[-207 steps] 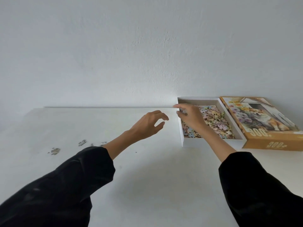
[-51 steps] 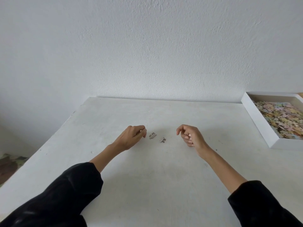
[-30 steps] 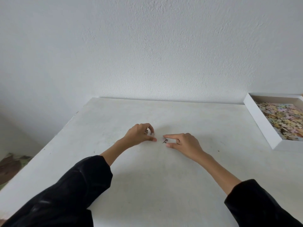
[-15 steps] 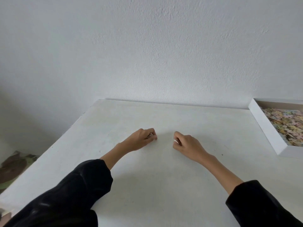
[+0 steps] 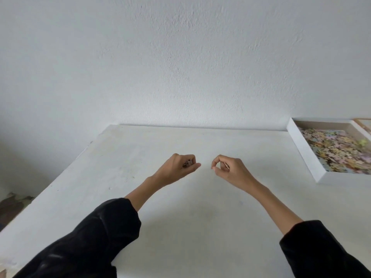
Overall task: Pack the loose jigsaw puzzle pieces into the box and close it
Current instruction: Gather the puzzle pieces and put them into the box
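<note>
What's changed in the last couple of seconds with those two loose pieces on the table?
Both hands closed in on the two pieces lying between them and lifted them: the left hand now grips a puzzle piece, the right hand pinches a second piece. The box, pieces inside, stayed at the right of the table.

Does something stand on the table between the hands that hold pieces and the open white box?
Nothing visible does. The left hand and the right hand pinch puzzle pieces above the table, whose bare top runs on to the box at the right.
</note>
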